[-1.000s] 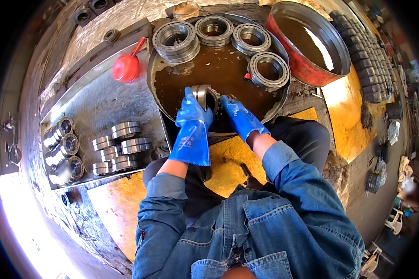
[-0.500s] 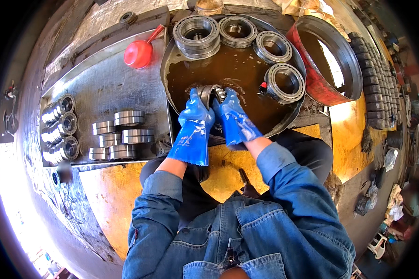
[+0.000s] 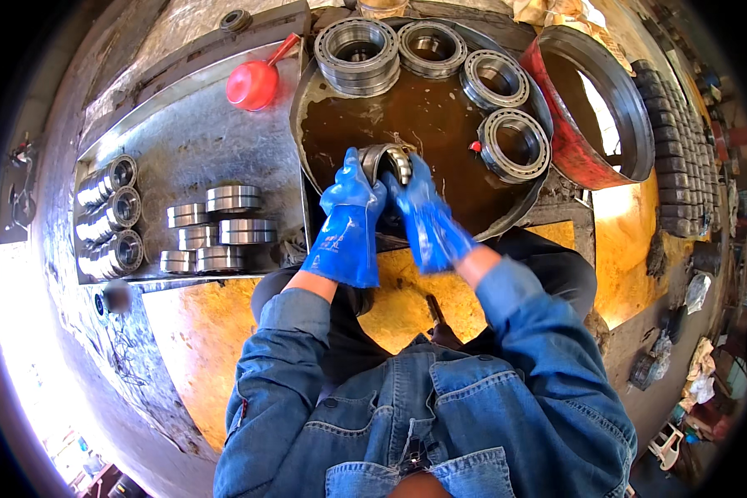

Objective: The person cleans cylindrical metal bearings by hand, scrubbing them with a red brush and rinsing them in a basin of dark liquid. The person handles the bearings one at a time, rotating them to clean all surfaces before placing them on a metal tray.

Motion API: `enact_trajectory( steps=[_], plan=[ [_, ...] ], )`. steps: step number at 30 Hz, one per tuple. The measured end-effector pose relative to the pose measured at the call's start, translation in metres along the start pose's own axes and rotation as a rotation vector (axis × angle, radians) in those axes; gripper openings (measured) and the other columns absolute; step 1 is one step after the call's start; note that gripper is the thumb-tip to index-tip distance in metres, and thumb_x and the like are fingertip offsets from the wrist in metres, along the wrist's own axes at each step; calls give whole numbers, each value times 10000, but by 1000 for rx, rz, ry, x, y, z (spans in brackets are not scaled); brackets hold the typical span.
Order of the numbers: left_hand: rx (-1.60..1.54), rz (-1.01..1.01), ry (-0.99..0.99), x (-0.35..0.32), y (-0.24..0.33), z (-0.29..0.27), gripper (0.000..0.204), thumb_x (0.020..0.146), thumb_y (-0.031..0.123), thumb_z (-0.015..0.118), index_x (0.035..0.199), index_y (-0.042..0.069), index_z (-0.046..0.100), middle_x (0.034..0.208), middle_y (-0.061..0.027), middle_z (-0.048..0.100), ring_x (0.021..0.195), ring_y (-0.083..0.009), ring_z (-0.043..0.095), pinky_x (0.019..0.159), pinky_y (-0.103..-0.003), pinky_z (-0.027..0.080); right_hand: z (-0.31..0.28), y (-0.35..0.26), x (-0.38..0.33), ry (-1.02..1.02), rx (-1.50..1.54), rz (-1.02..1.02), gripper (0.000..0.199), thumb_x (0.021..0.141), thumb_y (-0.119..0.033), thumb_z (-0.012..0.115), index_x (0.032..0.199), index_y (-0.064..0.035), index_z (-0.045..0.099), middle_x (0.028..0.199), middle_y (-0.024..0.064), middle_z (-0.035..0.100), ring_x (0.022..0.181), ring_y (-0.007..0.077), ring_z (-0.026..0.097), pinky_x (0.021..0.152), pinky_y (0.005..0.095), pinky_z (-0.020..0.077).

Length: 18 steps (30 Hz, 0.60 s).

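Note:
Both my hands wear long blue rubber gloves and work over the near edge of a round metal tub [image 3: 301,153] of brown liquid. Between them is a shiny roller bearing [image 3: 379,153], tilted so that some rollers show on its right. My left hand [image 3: 350,192] grips its left side. My right hand [image 3: 417,197], slightly blurred, is closed around the right side by the rollers. Their fingertips are partly hidden. Larger bearings stand along the tub's far and right rim: a stack [image 3: 378,81], then several single ones, among them the nearest bearing [image 3: 491,148].
Left of the tub lies a metal tray [image 3: 183,124] with a red ladle [image 3: 253,86], several polished steel rings [image 3: 247,231] and rows of bearings [image 3: 123,209]. A red-sided metal hoop [image 3: 548,108] stands to the right, with stacked dark parts [image 3: 681,158] beyond. Below is yellow board [image 3: 199,332].
The bearing has turned and come slightly up in my hands, showing its rollers more toward the right. My right hand has shifted a little right. The whole view has moved slightly.

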State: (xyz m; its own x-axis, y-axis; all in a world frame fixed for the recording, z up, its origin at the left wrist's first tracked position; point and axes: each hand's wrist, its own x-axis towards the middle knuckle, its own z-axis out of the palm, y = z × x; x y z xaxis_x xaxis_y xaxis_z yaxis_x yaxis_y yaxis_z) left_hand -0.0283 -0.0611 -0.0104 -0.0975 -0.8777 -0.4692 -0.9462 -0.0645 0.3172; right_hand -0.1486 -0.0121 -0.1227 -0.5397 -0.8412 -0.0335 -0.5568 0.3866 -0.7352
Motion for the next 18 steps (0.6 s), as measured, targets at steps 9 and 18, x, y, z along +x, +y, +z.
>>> enact_trajectory(
  steps=[9,18],
  plan=[
    [-25,0,24,-3,-3,0,877,916,402,705,1651,143,302,1478,-185,604,1271,-346,674,1062,-472,539,-45,-43,53,-563,400,83,440,933,-295,701,1237,23,714,1171,157,763,1024,251,718,910,378,548],
    [-33,26,11,10,3,18,885,906,391,699,1655,171,281,1482,-196,590,1287,-351,658,1072,-499,524,-12,17,11,-86,177,-42,674,922,-336,753,1482,-36,527,1357,138,667,1260,245,637,1122,374,482]
  ],
)
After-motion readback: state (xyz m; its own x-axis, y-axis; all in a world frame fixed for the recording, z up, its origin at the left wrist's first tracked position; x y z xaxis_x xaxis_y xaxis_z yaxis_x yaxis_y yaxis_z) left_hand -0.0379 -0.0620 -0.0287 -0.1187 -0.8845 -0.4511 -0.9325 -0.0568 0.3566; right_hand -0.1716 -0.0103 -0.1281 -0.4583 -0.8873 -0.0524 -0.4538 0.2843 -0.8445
